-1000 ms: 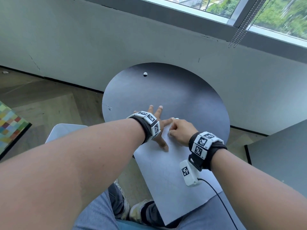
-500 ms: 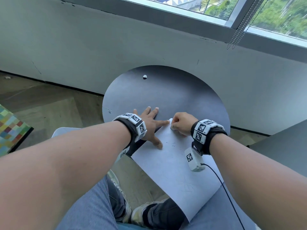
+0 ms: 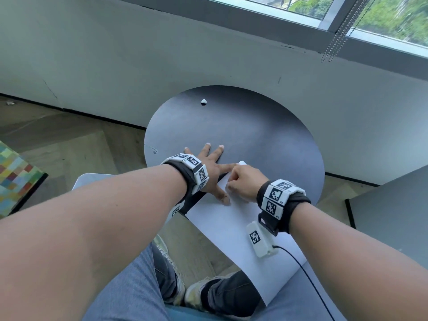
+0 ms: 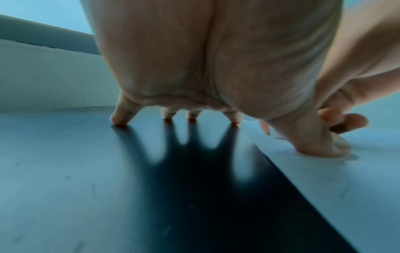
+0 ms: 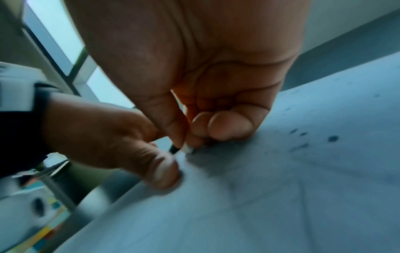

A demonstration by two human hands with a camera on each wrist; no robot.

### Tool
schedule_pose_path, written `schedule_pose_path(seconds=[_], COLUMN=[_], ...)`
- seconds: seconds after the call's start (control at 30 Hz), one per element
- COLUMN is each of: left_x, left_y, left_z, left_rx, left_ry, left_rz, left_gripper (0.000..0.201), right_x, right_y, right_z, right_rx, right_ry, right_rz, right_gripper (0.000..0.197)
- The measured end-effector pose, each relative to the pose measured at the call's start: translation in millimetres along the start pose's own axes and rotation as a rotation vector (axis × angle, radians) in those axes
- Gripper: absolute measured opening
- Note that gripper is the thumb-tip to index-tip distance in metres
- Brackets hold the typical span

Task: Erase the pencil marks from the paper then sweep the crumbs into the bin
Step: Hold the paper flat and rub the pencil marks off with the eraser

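A thin white rectangular sheet of paper (image 3: 234, 230) is shown lying across the near rim of a round, matt dark-grey table (image 3: 254, 135), with its near half overhanging unsupported above the knees. The left hand (image 3: 209, 172) is spread flat with straight fingers: the thumb (image 4: 324, 145) is pressed on the sheet near its edge, and the other fingertips are set on the bare tabletop. The right hand (image 3: 243, 185) is curled and pinched on a small white eraser (image 5: 187, 149), which is held against the paper at its far corner. Faint grey pencil lines and dark specks (image 5: 333, 138) are seen on the smooth sheet.

Creasing or tearing is judged the main risk, since only the thumb restrains the paper; a hard stroke toward the overhang could buckle it or slide it off. Crumbs could be scattered onto the wooden floor (image 3: 69, 147). No bin can be identified. A small pale round object (image 3: 203, 102) lies near the far rim.
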State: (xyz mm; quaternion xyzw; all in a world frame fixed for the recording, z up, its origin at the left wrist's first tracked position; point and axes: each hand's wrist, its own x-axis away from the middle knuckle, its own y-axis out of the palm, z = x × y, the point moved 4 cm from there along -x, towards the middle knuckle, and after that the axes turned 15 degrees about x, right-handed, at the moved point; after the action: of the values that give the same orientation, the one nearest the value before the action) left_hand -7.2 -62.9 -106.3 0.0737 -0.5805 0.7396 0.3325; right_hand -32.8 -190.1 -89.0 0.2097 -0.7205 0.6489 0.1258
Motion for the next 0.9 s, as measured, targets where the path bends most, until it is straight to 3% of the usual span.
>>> schedule_pose_path(seconds=[0.2,0.3,0.43,0.6,0.8,0.9], left_x=[1,0,0,-1,1,4], left_y=[0,-1,0,3,-2,-4], left_z=[-1,-1,-1,-2,0,3], left_rx=[-0.045,-0.052,-0.051,-0.078,-0.086,-0.094], left_ry=[-0.009,-0.010,-0.003,-0.004,-0.025,-0.035], left_rz=[-0.048,-0.052,-0.051,-0.044,-0.081,-0.088], left_gripper=[0.134,0.136,0.136,0.140,0.146,0.147], right_x=[-33,-28,2,20,-9,-12], right_y=[-24,-18,1,12,-11,-12], right_z=[32,27,-1,-15,12,15], right_rx=[-0.048,-0.062,-0.053,-0.015,-0.033,-0.039], right_ry=[0.260,0.227,0.072,-0.058,0.127,0.150], right_rz=[0.130,0.140,0.130,0.004,0.133,0.145], right_gripper=[0.025,0.020,0.013,0.008,0.007,0.013])
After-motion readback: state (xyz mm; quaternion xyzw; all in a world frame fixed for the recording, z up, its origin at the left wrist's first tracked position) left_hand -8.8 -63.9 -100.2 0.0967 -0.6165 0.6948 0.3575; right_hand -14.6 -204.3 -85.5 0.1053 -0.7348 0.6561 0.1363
